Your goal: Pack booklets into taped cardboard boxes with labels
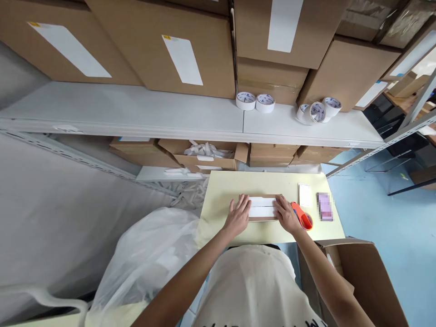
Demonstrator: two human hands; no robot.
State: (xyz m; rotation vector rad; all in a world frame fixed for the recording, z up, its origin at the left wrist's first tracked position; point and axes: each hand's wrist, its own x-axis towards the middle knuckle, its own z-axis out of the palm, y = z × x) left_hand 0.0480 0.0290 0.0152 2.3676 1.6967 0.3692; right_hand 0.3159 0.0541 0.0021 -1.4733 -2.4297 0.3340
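A small flat cardboard box [262, 208] with white labels on top lies on the pale yellow table [225, 190]. My left hand [237, 215] rests flat on the box's left end with fingers stretched out. My right hand [285, 213] presses flat on its right end, fingers extended too. Neither hand grips anything. A red tape dispenser [301, 216] lies just right of my right hand.
A white card [304, 194] and a pink item [324, 206] lie at the table's right. A white plastic bag [150, 259] sits at left, an open carton [364, 277] at right. Shelves behind hold cartons [160, 41] and tape rolls [255, 101].
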